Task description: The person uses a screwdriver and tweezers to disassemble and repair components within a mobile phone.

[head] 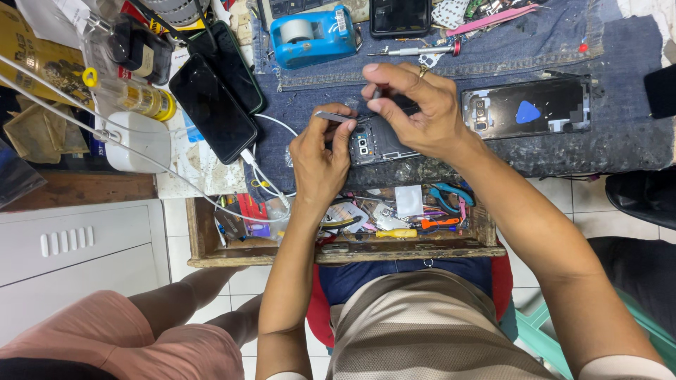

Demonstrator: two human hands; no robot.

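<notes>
Denim cloth [563, 53] covers the cluttered surface, where an opened phone [377, 141] lies between both hands. Left hand [320, 158] has its grip pinched on metal tweezers [331, 116]; right hand [415, 105] has its grip closed on a thin tool [377, 92] above the phone. A detached back cover [528, 107] lies near the right hand.

Both hands, left hand [320, 158] w/ tweezers [332, 116], right hand [415, 109], on opened phone [377, 141].

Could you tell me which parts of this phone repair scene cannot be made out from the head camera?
- Head view: the tool tip under the right hand is hidden by its fingers.
- Most of the opened phone is covered by both hands; the left hand hides its near edge.
- Small parts in the wooden tray are too small to identify.
- The dark phone is cut off by the top edge.
</notes>
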